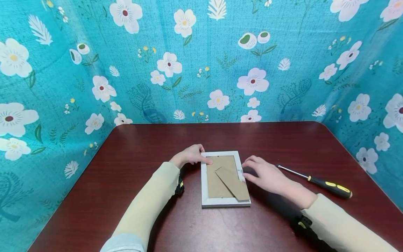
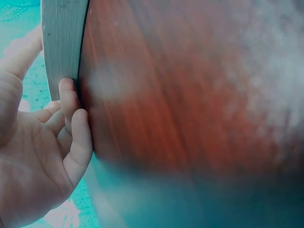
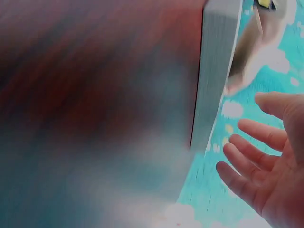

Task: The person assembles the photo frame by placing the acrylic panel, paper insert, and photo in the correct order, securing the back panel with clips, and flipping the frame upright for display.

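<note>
Two hands (image 1: 194, 154) (image 1: 263, 175), one face-down picture frame (image 1: 212, 182), one screwdriver (image 1: 318, 182).

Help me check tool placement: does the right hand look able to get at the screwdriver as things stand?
Probably yes: the right hand, beside the picture frame, seems to hold nothing, and the screwdriver lies uncovered on the table to its right.

We see a plain, pale cream left sleeve (image 1: 148, 201), with light grey-blue fabric (image 1: 124, 244) at its upper end. Just beside the left sleeve's cuff (image 1: 171, 169) sits a small black device (image 1: 179, 187) with yellow marks. Well to the left sleeve's right, we see a matching cream right sleeve (image 1: 346, 225) and a second black unit (image 1: 304, 222), also touched with yellow.
</note>
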`<state>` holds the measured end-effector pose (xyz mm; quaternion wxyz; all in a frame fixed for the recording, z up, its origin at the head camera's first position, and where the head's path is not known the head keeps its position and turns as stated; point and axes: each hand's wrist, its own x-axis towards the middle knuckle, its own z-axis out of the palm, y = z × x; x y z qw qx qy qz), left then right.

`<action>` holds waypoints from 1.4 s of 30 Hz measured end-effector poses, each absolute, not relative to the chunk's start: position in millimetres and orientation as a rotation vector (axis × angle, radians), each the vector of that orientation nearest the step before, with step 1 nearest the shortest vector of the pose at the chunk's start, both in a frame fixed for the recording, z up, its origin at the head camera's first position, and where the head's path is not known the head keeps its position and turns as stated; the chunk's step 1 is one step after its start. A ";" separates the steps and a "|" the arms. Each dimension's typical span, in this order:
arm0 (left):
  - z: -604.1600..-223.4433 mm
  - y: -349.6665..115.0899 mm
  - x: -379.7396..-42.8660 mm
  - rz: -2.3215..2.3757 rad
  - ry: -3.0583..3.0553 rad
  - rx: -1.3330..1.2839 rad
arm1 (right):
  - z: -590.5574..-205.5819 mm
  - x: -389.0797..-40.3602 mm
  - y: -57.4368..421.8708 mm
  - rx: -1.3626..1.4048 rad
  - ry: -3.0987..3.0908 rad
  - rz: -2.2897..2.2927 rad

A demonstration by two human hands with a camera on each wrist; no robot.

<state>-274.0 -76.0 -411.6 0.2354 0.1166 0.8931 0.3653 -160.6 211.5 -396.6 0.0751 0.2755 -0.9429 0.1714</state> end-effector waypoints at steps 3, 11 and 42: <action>-411.9 -76.6 -274.1 0.994 2.454 0.307 | -391.8 -161.6 234.2 0.737 -2.873 0.481; -412.6 -77.5 -274.4 0.978 2.461 0.297 | -377.0 -156.0 304.9 0.505 -3.005 0.441; -412.4 -74.4 -276.8 0.945 2.464 0.311 | -394.6 -148.6 385.3 0.404 -3.181 0.499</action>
